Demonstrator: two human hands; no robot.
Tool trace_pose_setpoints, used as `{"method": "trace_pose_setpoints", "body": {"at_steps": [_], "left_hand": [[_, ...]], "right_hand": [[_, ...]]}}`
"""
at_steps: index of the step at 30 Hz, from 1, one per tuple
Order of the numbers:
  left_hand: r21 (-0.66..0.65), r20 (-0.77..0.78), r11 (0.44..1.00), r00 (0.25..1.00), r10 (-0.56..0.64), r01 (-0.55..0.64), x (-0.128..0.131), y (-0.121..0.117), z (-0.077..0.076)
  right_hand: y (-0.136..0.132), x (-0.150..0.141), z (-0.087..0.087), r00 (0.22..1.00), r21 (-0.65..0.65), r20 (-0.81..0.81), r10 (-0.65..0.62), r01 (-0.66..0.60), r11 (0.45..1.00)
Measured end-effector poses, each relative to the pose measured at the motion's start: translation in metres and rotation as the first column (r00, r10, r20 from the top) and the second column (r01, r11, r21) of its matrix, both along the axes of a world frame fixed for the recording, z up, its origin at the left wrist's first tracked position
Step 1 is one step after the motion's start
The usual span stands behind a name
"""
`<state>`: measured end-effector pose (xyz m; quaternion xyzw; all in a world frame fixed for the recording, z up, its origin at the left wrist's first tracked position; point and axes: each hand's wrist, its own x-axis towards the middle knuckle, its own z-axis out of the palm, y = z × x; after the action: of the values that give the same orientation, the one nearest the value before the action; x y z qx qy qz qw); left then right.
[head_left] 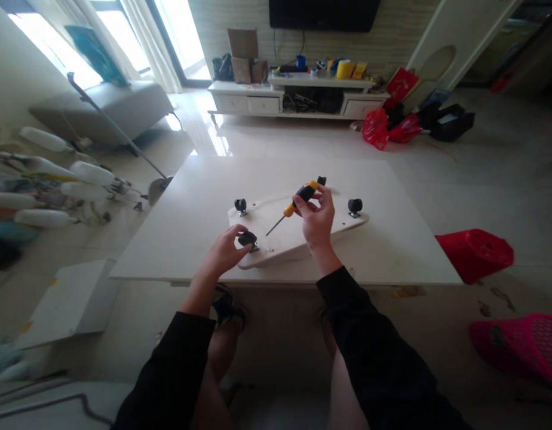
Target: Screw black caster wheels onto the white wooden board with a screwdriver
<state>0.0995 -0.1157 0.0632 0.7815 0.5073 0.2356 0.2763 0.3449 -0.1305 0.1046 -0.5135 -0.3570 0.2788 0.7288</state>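
A white board (298, 230) lies on the low white table (392, 239) with black caster wheels on its corners. My left hand (226, 249) curls around the near-left caster (248, 240), fingers closed on it. Above the board, my right hand (317, 218) grips a screwdriver (294, 206) with a yellow and black handle; its metal tip points down and left toward that caster. Other casters stand at the far left (241, 206), far right (355, 206) and behind my right hand (321, 180).
A red stool (475, 254) stands right of the table, a pink mesh basket (522, 346) lower right. White panels (67, 301) lie on the floor at left beside scattered bottles. A TV cabinet (298, 98) and red bags (388, 126) line the far wall.
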Motion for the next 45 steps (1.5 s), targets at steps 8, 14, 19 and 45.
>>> {"method": "trace_pose_setpoints", "body": {"at_steps": [8,14,19,45], "left_hand": [[-0.065,-0.049,0.996,0.998,0.051,-0.054,-0.004,0.005,0.002],[-0.077,-0.073,0.996,0.997,0.03,-0.036,-0.005,0.004,0.005],[-0.09,-0.054,0.995,0.998,0.035,-0.04,-0.005,0.004,0.006],[-0.073,-0.028,0.997,0.999,0.033,-0.035,-0.004,0.002,0.003]], "right_hand": [[0.007,-0.031,-0.002,0.989,0.093,0.052,0.138,-0.142,0.986],[0.009,-0.039,-0.006,0.977,0.074,0.097,0.19,-0.197,0.978],[0.009,-0.041,-0.008,0.97,0.055,0.141,0.197,-0.206,0.977],[0.014,-0.051,-0.002,0.916,0.059,0.209,0.342,-0.361,0.931]]}}
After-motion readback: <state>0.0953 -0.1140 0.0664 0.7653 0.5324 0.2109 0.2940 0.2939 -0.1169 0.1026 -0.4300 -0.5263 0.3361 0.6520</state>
